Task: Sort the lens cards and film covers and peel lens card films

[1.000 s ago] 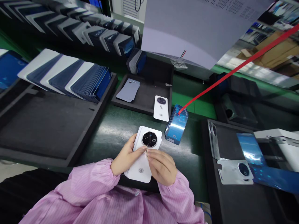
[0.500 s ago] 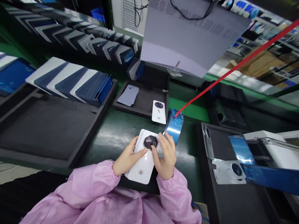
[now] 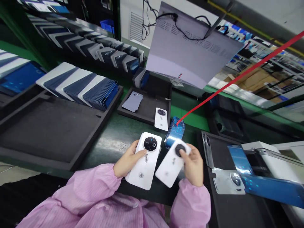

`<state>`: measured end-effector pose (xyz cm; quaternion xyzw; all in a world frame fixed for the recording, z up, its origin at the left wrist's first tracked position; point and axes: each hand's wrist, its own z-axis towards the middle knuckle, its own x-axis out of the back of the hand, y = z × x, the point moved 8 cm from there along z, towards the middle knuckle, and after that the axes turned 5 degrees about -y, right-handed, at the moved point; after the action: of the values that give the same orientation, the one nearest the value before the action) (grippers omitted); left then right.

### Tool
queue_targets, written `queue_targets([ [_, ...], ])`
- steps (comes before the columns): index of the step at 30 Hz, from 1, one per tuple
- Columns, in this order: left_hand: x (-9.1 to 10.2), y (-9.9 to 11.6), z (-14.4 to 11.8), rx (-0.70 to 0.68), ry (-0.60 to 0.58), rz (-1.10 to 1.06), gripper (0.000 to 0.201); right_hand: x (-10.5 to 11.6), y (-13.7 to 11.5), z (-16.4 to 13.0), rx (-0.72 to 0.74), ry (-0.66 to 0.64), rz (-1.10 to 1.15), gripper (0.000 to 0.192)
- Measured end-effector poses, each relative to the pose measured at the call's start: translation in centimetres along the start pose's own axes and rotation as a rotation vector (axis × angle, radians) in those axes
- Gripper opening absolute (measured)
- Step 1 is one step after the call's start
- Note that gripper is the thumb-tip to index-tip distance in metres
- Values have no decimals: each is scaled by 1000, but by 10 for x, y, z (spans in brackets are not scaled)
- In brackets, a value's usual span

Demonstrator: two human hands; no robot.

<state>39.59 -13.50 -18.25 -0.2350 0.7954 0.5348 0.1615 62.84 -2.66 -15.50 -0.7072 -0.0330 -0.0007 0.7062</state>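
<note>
White phone back covers are now splitting apart near the lower centre; the right hand (image 3: 193, 164) is lifting one cover (image 3: 171, 164) off, while the left hand (image 3: 128, 160) is gripping the remaining stack (image 3: 144, 161) above the table (image 3: 114, 136).

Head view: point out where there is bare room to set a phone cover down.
The big black foam tray is bare in front of its fanned blue-and-white sheets. Green bench shows free between that tray and the left hand. Crowded: around the right hand, with the blue film stack and the right tray's fixture close by.
</note>
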Motion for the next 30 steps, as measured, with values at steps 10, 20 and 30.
queue_targets([
  [10, -1, 1, 0, -33, 3, 104, 51, -82, -32, -37, 543, -51, -727, 21],
  [20, -2, 3, -4, -205, -23, 310, 50, -99, -49, -30, 334, -253, -504, 8],
  [30, 2, 7, 4, -172, 8, 230, 44, -122, -68, -81, 994, -368, -553, 16],
])
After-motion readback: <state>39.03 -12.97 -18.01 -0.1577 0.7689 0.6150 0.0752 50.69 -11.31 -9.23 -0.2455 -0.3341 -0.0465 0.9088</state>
